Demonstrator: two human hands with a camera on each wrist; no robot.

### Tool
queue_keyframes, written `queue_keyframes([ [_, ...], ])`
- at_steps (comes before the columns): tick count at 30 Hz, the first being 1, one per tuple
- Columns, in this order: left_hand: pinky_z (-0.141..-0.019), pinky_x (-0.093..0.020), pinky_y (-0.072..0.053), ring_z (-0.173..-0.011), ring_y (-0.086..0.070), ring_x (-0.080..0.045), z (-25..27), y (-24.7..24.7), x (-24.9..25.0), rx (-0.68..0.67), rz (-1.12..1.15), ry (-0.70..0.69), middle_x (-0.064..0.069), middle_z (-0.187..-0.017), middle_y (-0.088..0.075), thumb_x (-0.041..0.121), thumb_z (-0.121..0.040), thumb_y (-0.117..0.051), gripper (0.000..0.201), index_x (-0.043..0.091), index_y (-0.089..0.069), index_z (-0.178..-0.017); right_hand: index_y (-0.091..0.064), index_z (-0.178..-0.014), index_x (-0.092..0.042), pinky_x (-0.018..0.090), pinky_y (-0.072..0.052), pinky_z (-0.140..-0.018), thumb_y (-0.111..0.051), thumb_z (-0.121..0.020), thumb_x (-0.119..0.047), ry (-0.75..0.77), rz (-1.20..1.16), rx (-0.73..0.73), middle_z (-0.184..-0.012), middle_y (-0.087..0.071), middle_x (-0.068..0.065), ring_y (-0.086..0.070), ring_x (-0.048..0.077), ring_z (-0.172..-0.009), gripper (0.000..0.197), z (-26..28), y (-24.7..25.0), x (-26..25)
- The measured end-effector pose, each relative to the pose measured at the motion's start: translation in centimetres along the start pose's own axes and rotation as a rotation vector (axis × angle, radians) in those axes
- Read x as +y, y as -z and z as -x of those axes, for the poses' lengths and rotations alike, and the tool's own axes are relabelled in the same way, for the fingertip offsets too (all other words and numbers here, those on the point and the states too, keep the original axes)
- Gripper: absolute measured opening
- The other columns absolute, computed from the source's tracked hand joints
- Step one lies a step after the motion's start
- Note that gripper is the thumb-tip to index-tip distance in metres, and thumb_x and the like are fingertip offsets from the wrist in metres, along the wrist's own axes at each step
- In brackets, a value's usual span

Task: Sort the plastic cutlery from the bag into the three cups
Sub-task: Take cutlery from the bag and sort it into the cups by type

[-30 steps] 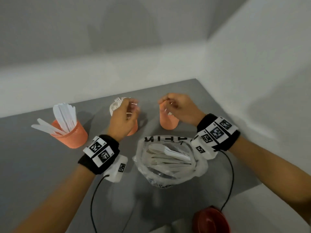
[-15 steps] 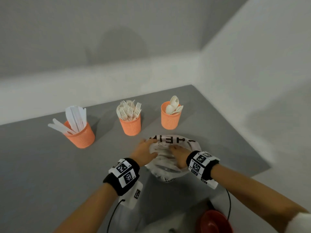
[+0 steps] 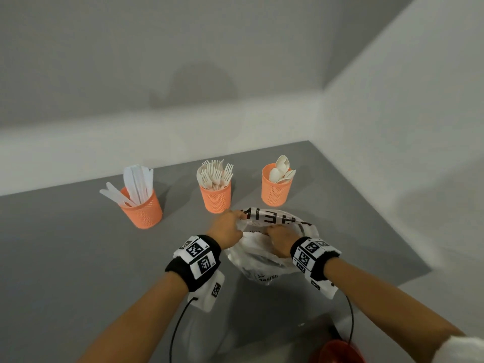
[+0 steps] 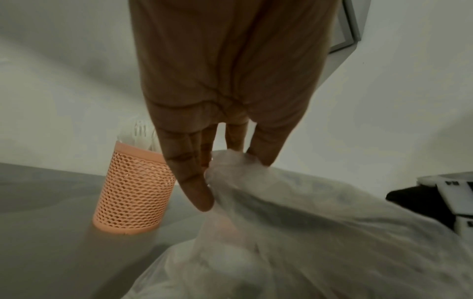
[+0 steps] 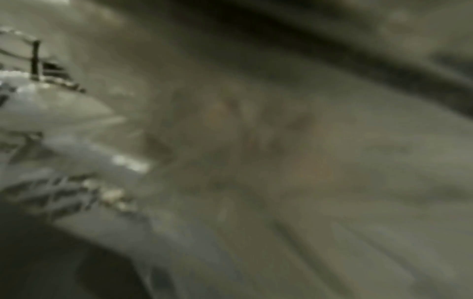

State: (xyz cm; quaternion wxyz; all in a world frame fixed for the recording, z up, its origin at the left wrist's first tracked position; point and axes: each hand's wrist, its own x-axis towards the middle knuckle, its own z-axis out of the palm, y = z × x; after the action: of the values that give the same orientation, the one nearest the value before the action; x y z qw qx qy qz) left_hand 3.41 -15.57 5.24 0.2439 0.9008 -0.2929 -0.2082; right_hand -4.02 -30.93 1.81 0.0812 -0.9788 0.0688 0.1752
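Three orange perforated plastic cups stand in a row across the far part of the grey surface: the knife cup at left, the fork cup in the middle, the spoon cup at right. Open gaps separate them, the wider one between knife and fork cups. White knives lean out leftward over the knife cup's rim. The crumpled clear plastic bag lies just in front of the fork and spoon cups, crowding that approach. The surface's left side lies open. White walls close the back and right.
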Motion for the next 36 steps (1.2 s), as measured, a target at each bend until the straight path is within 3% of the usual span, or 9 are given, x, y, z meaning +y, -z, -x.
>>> queue_keyframes([
  [6, -0.098, -0.029, -0.037, -0.122, -0.046, -0.027, -0.2, 0.3, -0.3, 0.019, 0.011, -0.003, -0.013, -0.133, -0.045, 0.001, -0.084, -0.054, 0.043, 0.010, -0.051, -0.126, -0.058, -0.119, -0.017, 0.033, -0.037, -0.103, -0.057, -0.089, -0.034, 0.048, -0.238, 0.057, -0.123, -0.060, 0.001, -0.052, 0.022, -0.119, 0.034, 0.7, 0.4, 1.0],
  [9, -0.097, -0.028, -0.037, -0.122, -0.045, -0.026, -0.5, 0.5, -0.2, 0.043, 0.014, -0.008, -0.014, -0.133, -0.046, 0.000, -0.084, -0.053, 0.043, 0.009, -0.052, -0.126, -0.054, -0.124, -0.020, 0.034, -0.036, -0.105, -0.058, -0.087, -0.038, 0.045, -0.188, 0.083, -0.129, -0.058, 0.002, -0.051, 0.023, -0.122, 0.041, 0.9, 0.2, 1.0],
  [13, -0.097, -0.026, -0.036, -0.122, -0.045, -0.026, -0.9, 0.5, 0.0, 0.071, 0.026, 0.001, -0.014, -0.132, -0.048, -0.002, -0.084, -0.051, 0.041, 0.007, -0.053, -0.124, -0.045, -0.130, -0.013, 0.034, -0.035, -0.105, -0.054, -0.090, -0.027, 0.024, -0.121, 0.073, -0.133, -0.054, 0.009, -0.050, 0.027, -0.123, 0.043, 1.0, -0.2, 0.9],
  [18, -0.098, -0.027, -0.036, -0.123, -0.045, -0.026, -1.2, 0.5, 0.4, 0.072, 0.028, 0.008, -0.014, -0.132, -0.048, -0.003, -0.084, -0.050, 0.041, 0.005, -0.052, -0.125, -0.055, -0.117, -0.007, 0.033, -0.039, -0.099, -0.042, -0.096, -0.016, -0.024, -0.044, 0.018, -0.122, -0.060, 0.011, -0.055, 0.028, -0.116, 0.027, 1.4, -0.9, 0.8],
  [24, -0.098, -0.027, -0.036, -0.123, -0.045, -0.026, -1.3, 0.6, 0.5, 0.077, 0.036, 0.019, -0.014, -0.133, -0.047, -0.003, -0.085, -0.049, 0.040, 0.004, -0.052, -0.124, -0.059, -0.119, -0.015, 0.035, -0.041, -0.102, -0.054, -0.090, -0.025, -0.039, -0.280, 0.059, -0.120, -0.063, 0.007, -0.056, 0.025, -0.115, 0.031, 1.5, -0.8, 1.5],
  [28, -0.098, -0.029, -0.037, -0.122, -0.046, -0.028, -1.2, 0.5, 0.6, 0.076, 0.035, 0.023, -0.015, -0.133, -0.047, -0.002, -0.084, -0.050, 0.041, 0.004, -0.051, -0.125, -0.052, -0.126, -0.016, 0.027, -0.037, -0.098, -0.059, -0.087, -0.028, -0.045, -0.447, 0.092, -0.124, -0.060, 0.006, -0.053, 0.025, -0.116, 0.041, 2.2, 0.0, 1.7],
  [30, -0.097, -0.030, -0.039, -0.120, -0.047, -0.028, -1.2, 0.5, 0.7, 0.082, 0.039, 0.024, -0.016, -0.132, -0.048, -0.001, -0.084, -0.051, 0.041, 0.004, -0.051, -0.125, -0.050, -0.124, -0.014, 0.025, -0.041, -0.089, -0.058, -0.086, -0.021, -0.068, -0.521, 0.119, -0.112, -0.061, 0.005, -0.057, 0.024, -0.102, 0.040, 2.4, 0.8, 1.6],
  [33, -0.096, -0.029, -0.039, -0.119, -0.049, -0.028, -1.0, 0.5, 0.8, 0.095, 0.062, 0.020, -0.015, -0.132, -0.049, -0.001, -0.085, -0.051, 0.041, 0.003, -0.051, -0.126, -0.053, -0.099, -0.018, 0.032, -0.052, -0.063, -0.047, -0.085, -0.001, -0.029, -0.895, 0.162, -0.078, -0.056, 0.004, -0.053, 0.018, -0.065, 0.024, 2.5, 1.7, 1.3],
  [36, -0.089, -0.025, -0.038, -0.117, -0.051, -0.027, -0.8, 0.3, 0.7, 0.099, 0.120, 0.017, -0.013, -0.131, -0.051, 0.003, -0.087, -0.052, 0.039, 0.004, -0.050, -0.126, -0.045, -0.081, -0.023, 0.019, -0.038, -0.043, -0.042, -0.085, 0.004, -0.054, -1.084, 0.216, -0.061, -0.042, 0.004, -0.042, 0.007, -0.041, 0.027, 2.7, 3.1, 0.9],
])
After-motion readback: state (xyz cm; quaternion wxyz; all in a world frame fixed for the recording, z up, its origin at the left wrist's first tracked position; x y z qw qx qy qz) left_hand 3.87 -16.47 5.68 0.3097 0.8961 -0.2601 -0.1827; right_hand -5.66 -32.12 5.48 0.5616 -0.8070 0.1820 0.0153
